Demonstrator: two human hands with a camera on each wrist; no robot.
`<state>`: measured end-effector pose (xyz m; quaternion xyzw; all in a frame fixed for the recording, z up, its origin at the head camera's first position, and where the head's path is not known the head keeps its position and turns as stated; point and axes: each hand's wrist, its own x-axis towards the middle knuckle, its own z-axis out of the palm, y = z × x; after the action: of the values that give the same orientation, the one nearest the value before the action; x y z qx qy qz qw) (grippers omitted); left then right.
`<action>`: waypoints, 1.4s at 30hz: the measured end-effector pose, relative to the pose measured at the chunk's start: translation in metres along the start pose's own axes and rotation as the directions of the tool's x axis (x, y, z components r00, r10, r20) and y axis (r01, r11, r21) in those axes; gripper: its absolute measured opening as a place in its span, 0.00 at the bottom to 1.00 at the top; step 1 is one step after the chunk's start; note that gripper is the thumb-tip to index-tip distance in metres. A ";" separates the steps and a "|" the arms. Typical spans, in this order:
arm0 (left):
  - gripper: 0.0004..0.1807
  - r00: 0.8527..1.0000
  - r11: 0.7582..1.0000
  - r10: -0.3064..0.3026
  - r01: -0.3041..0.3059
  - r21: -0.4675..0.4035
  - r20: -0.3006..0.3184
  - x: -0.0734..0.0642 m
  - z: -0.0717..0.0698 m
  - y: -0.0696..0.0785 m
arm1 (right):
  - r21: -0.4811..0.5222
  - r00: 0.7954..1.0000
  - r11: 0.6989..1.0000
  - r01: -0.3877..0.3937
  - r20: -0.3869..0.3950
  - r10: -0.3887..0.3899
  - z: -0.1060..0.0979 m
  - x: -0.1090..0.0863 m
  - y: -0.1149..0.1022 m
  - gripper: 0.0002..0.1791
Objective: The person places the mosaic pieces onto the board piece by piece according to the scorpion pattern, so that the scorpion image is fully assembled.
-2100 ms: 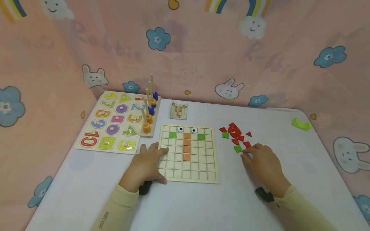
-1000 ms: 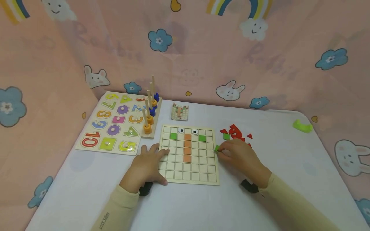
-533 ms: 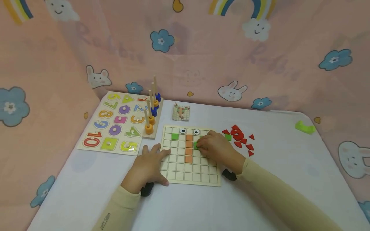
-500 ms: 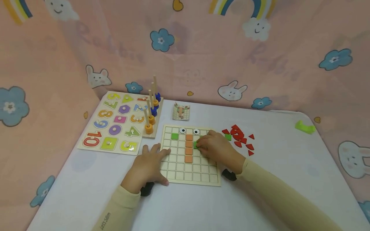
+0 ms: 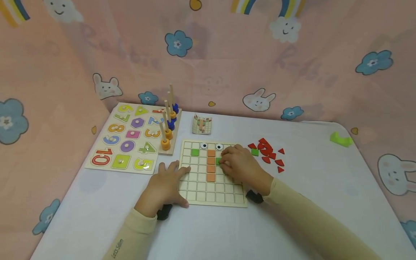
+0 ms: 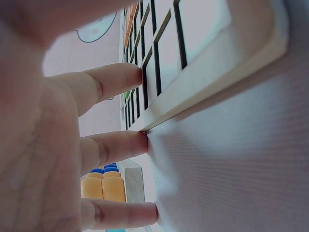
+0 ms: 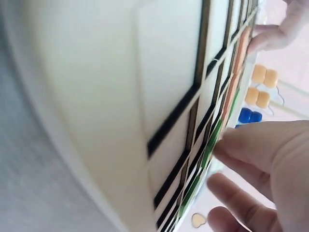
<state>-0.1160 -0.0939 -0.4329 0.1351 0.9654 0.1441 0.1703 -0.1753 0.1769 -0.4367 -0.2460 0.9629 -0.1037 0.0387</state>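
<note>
A wooden grid board (image 5: 201, 196) lies on the table with a column of orange squares (image 5: 211, 168), two eye discs (image 5: 219, 147) and a green square at upper left (image 5: 195, 152). My right hand (image 5: 245, 168) is over the board's right half, fingertips on a green square tile (image 5: 217, 161) in the cell right of the orange column. The right wrist view shows this tile (image 7: 211, 144) lying nearly flat under the fingertips. My left hand (image 5: 164, 189) rests with spread fingers at the board's left edge; in the left wrist view one fingertip touches the board (image 6: 207, 77).
Right of the board lie a pile of red pieces (image 5: 265, 150) and a loose green square (image 5: 255, 152). A pattern card (image 5: 201, 124) stands behind it. At left are a number puzzle (image 5: 126, 137) and a peg stand with rings (image 5: 167, 135). A lime-green piece (image 5: 340, 139) sits far right.
My right hand has picked a green tile from beside the red pieces and carried it left onto the board, where it has stayed this last half second. The left hand has kept its place.
</note>
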 end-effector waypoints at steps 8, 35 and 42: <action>0.62 1.000 1.000 0.006 -0.006 -0.003 -0.002 0.000 -0.002 0.002 | 0.084 0.975 0.979 -0.186 -0.103 0.194 -0.016 -0.017 0.040 0.16; 0.62 1.000 1.000 -0.004 0.004 0.002 -0.004 -0.002 -0.004 0.003 | -0.148 0.991 0.983 -0.109 -0.087 0.097 -0.011 -0.062 0.080 0.13; 0.62 1.000 1.000 -0.022 0.022 -0.010 0.008 -0.004 -0.003 0.003 | -0.120 0.989 0.988 -0.092 -0.129 0.076 -0.018 -0.052 0.074 0.07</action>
<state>-0.1131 -0.0924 -0.4283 0.1243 0.9654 0.1463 0.1765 -0.1666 0.2690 -0.4347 -0.2001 0.9776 -0.0561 -0.0325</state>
